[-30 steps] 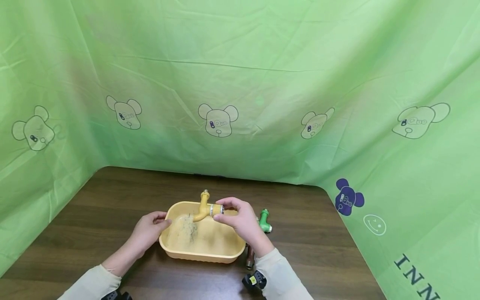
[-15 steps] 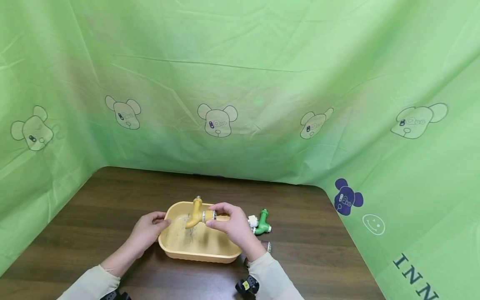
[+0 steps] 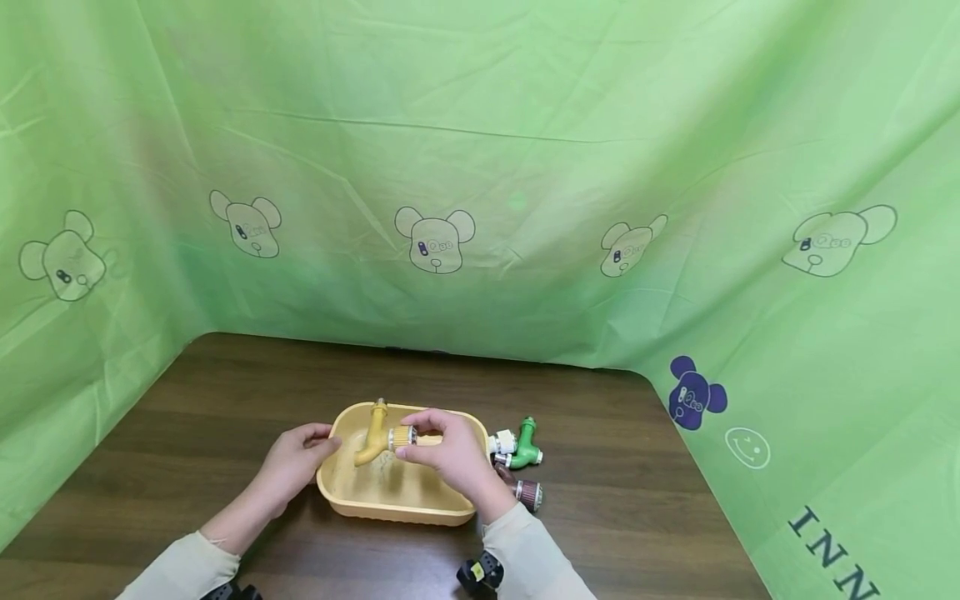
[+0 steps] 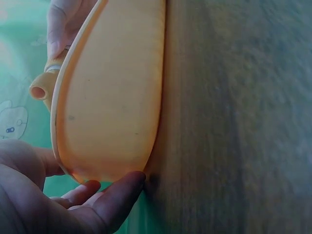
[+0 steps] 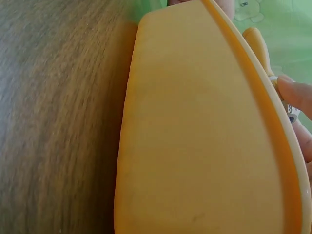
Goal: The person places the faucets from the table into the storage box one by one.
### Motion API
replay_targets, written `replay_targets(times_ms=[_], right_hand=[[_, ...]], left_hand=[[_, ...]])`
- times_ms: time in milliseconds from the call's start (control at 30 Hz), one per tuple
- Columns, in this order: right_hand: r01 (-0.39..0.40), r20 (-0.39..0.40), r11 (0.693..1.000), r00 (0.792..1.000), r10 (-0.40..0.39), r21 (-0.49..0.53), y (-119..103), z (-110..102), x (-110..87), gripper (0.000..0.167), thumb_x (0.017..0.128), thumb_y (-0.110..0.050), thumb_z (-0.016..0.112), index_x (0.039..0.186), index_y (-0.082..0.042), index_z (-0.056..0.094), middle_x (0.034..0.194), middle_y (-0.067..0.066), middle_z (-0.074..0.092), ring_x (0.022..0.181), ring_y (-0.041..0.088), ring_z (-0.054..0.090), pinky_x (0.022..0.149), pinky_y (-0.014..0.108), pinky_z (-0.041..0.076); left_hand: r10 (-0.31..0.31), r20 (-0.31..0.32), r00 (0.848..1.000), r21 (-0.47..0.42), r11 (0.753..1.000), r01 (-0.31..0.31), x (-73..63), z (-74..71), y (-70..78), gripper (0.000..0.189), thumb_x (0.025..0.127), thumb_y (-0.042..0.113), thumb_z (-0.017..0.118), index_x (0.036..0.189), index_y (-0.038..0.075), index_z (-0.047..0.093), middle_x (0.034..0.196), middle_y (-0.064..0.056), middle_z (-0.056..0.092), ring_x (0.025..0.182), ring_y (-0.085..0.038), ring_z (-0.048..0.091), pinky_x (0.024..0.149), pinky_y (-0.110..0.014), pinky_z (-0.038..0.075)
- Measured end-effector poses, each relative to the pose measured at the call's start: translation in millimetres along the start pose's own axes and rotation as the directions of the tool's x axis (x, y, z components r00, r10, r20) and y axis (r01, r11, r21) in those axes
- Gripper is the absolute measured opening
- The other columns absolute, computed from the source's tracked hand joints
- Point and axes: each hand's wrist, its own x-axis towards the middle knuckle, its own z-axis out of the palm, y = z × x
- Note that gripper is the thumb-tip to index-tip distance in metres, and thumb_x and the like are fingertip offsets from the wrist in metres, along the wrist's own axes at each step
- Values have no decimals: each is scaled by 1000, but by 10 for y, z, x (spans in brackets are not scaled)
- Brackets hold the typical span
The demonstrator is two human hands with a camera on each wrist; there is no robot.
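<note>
A yellow tap (image 3: pixel 371 440) with a ribbed knob is held over a cream-yellow plastic basin (image 3: pixel 408 506). My right hand (image 3: pixel 452 457) pinches the knob end between thumb and fingers, the spout pointing left and down. In the right wrist view, part of the tap (image 5: pixel 257 46) shows past the basin's rim beside the thumb. My left hand (image 3: pixel 295 461) holds the basin's left end, thumb at the rim. Seen from the left wrist, its fingers (image 4: pixel 122 195) lie against the basin's outer wall (image 4: pixel 112 97). Dark specks show on the basin's floor, partly hidden behind the tap.
Right of the basin, a green tap (image 3: pixel 528 446) lies on the brown wooden table (image 3: pixel 615 483). Close by are a white-knobbed piece (image 3: pixel 502 442) and a dark brown tap (image 3: pixel 529 494), partly hidden by my right forearm. A green printed curtain (image 3: pixel 450 150) surrounds the table's back and sides.
My right hand has moved left and slightly down with the yellow tap, over the basin's left half. The white and brown knobs have come into view. My left hand stays put.
</note>
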Motion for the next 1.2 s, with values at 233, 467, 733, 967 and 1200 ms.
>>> replay_targets(times_ms=[233, 467, 733, 967, 1200], right_hand=[[14, 16, 999, 1000, -14, 46, -25, 89, 15, 40, 78, -23, 88, 115, -13, 76, 109, 13, 74, 106, 21, 62, 98, 53, 51], [-1, 37, 1000, 999, 1, 26, -48, 196, 58, 41, 78, -21, 89, 115, -13, 76, 106, 7, 74, 104, 18, 62, 95, 44, 52], [-46, 33, 999, 998, 47, -15, -25, 270, 95, 39, 76, -21, 89, 113, -16, 76, 101, 0, 72, 100, 19, 62, 90, 38, 52], [-55, 34, 996, 998, 57, -63, -40, 297, 111, 37, 75, -19, 90, 110, -15, 77, 98, -4, 71, 96, 17, 63, 85, 33, 52], [-50, 44, 994, 998, 55, -97, -46, 359, 137, 37, 73, -17, 91, 107, -14, 78, 96, -3, 71, 94, 16, 62, 84, 32, 51]], left_hand=[[0, 7, 1000, -22, 1000, 0, 5, -15, -7, 43, 101, 12, 62, 134, -15, 53, 117, -27, 68, 94, -23, 72, 71, -36, 64], [-14, -10, 1000, -23, 1000, 14, -7, -41, -26, 41, 100, 11, 62, 133, -13, 55, 118, -26, 69, 92, -21, 72, 71, -35, 64], [-6, 1, 1000, -24, 1000, 6, 15, -19, -41, 42, 100, 12, 63, 133, -12, 55, 116, -24, 69, 93, -21, 71, 71, -35, 64], [9, -20, 1000, -20, 1000, -10, 26, 0, -61, 39, 99, 10, 64, 132, -11, 58, 116, -24, 70, 94, -22, 71, 71, -32, 63], [38, -41, 998, 4, 999, -38, 20, 1, -80, 39, 99, 12, 65, 130, -11, 61, 116, -25, 71, 95, -22, 71, 72, -29, 63]])
